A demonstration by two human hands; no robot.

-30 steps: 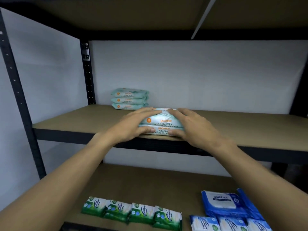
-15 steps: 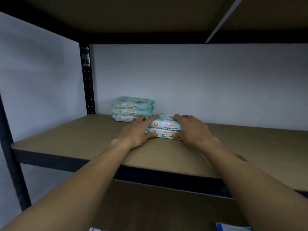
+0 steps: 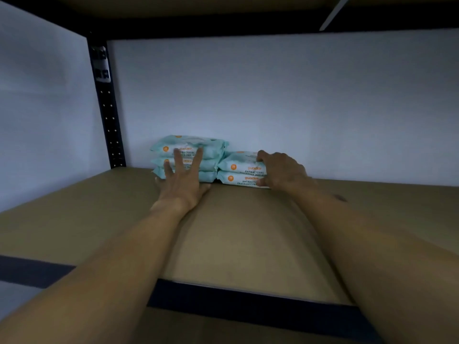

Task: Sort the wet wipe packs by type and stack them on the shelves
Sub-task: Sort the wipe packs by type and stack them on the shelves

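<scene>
Two mint-green wet wipe packs (image 3: 238, 171) lie stacked at the back of the brown shelf board (image 3: 248, 232), against the white wall. My right hand (image 3: 280, 171) is curled around their right end, gripping both. Touching them on the left stands a stack of three identical mint packs (image 3: 211, 151). My left hand (image 3: 182, 181) is flat and spread, fingers apart, pressed against the front of that three-pack stack and holding nothing.
A black perforated shelf post (image 3: 106, 108) rises at the back left corner. The shelf's dark front rail (image 3: 223, 301) runs below my forearms. Another shelf board (image 3: 223, 6) hangs overhead. White panels close the left side and back.
Both hands slid the two-pack pile back to the wall, beside the three-pack stack. My left hand left the pile and spread against the left stack. The view moved closer and higher.
</scene>
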